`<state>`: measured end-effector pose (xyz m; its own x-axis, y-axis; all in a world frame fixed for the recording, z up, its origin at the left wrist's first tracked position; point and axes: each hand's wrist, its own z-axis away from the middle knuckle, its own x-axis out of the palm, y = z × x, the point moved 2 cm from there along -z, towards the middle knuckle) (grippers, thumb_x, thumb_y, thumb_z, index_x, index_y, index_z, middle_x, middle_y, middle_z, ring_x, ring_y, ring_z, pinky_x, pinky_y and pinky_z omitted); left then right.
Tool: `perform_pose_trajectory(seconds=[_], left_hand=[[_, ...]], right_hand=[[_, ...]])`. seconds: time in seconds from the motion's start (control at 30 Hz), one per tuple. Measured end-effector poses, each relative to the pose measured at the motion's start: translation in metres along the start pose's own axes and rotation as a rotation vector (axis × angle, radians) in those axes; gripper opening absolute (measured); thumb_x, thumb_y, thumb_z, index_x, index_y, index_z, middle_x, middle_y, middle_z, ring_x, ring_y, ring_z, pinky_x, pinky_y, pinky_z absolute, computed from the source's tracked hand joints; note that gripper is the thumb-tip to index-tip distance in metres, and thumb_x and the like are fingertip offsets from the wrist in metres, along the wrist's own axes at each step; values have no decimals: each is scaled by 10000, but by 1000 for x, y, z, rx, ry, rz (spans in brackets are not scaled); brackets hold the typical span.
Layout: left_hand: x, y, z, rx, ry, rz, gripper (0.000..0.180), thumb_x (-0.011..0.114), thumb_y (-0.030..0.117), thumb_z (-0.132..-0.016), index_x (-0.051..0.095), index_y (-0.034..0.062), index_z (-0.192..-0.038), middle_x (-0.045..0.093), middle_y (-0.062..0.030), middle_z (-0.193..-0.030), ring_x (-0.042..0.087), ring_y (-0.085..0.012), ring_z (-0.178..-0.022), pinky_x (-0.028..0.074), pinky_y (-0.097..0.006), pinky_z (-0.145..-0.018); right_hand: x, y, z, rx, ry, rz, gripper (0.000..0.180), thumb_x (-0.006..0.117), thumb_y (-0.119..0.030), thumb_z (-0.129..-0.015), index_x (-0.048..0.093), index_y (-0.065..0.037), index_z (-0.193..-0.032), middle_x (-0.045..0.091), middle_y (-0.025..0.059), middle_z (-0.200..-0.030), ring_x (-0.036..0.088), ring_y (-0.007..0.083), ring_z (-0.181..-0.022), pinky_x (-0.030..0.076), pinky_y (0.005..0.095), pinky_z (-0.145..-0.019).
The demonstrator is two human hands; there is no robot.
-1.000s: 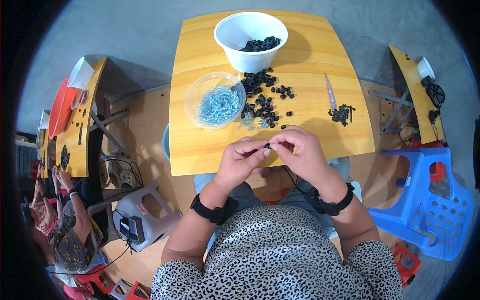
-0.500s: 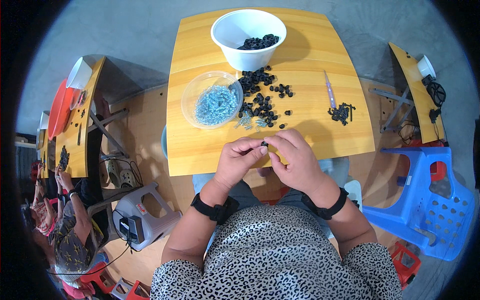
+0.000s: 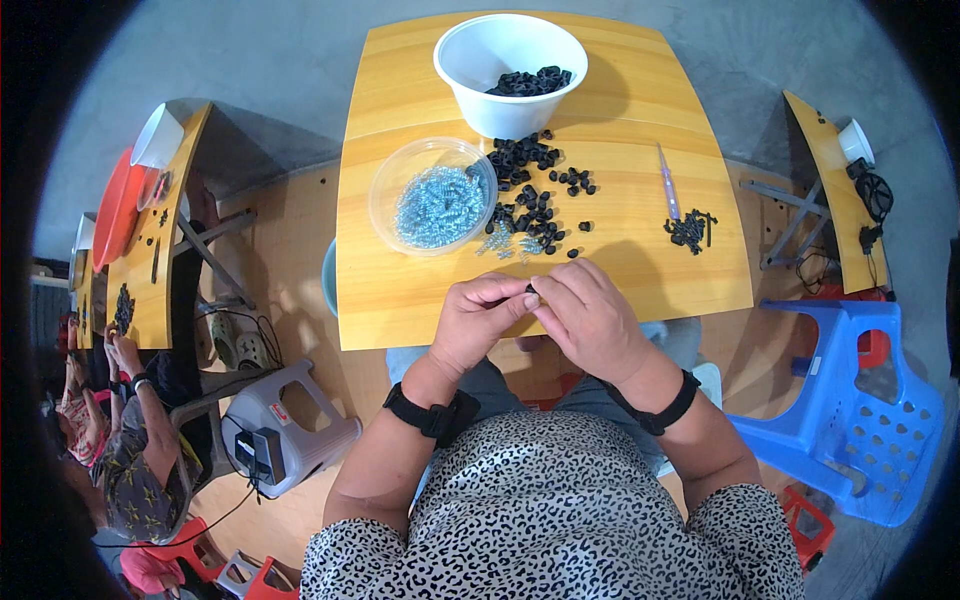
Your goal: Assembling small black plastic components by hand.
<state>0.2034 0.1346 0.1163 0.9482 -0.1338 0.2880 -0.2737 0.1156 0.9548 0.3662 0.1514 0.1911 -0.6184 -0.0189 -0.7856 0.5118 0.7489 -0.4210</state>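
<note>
Left grip: your left hand (image 3: 478,322) pinches a small black part (image 3: 530,290) at the near edge of the surface (image 3: 640,280).
Right grip: your right hand (image 3: 592,318) closes on the same part.
Done: a small batch lies in the far white bowl (image 3: 510,72).
Left: loose black pieces (image 3: 530,195) and the clear dish of pale blue springs (image 3: 436,205) suggest much remains.

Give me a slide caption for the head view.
Both hands pinch a small black part above the wooden table.
</note>
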Motion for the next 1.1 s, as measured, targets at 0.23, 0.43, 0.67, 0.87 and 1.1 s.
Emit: perform_pose_trajectory(seconds=[0.23, 0.43, 0.67, 0.87, 1.1], left_hand=[[0, 0, 0, 28, -23, -70, 150, 711, 25, -858, 732, 5, -1005, 703, -77, -967, 637, -124, -873, 513, -250, -794], [1, 1, 0, 4, -11, -19, 153, 717, 18, -850, 733, 6, -1002, 702, -73, -955, 636, -122, -869, 513, -248, -787], [1, 2, 0, 3, -41, -39, 148, 718, 23, -852, 732, 3, -998, 701, -74, -953, 634, -119, -869, 513, -247, -785], [1, 2, 0, -25, -21, -5, 150, 718, 50, -861, 729, 4, -1003, 695, -71, -962, 631, -118, -878, 512, -247, -787], [2, -2, 2, 11, 2, -81, 157, 725, 78, -861, 727, 11, -1003, 687, -54, -946, 620, -112, -864, 496, -249, -788]], right_hand=[[0, 3, -2, -24, -31, -71, 199, 649, -61, -785, 585, 12, -959, 520, 125, -876, 536, 304, -838, 465, 390, -761], [-2, 4, 1, 14, -55, -87, 308, 712, -32, -738, 615, 29, -1025, 571, 148, -937, 570, 339, -851, 489, 407, -769], [-2, 6, 0, -60, -82, -77, 157, 632, -68, -818, 581, 4, -948, 517, 124, -863, 531, 301, -816, 456, 393, -751], [-1, 7, 0, 54, -96, -142, 283, 702, -54, -781, 629, 12, -1046, 581, 128, -938, 579, 312, -868, 493, 377, -773], [-20, 38, 7, 221, 10, -115, 263, 680, -91, -810, 623, 2, -1049, 606, 161, -957, 600, 321, -910, 506, 395, -788]])
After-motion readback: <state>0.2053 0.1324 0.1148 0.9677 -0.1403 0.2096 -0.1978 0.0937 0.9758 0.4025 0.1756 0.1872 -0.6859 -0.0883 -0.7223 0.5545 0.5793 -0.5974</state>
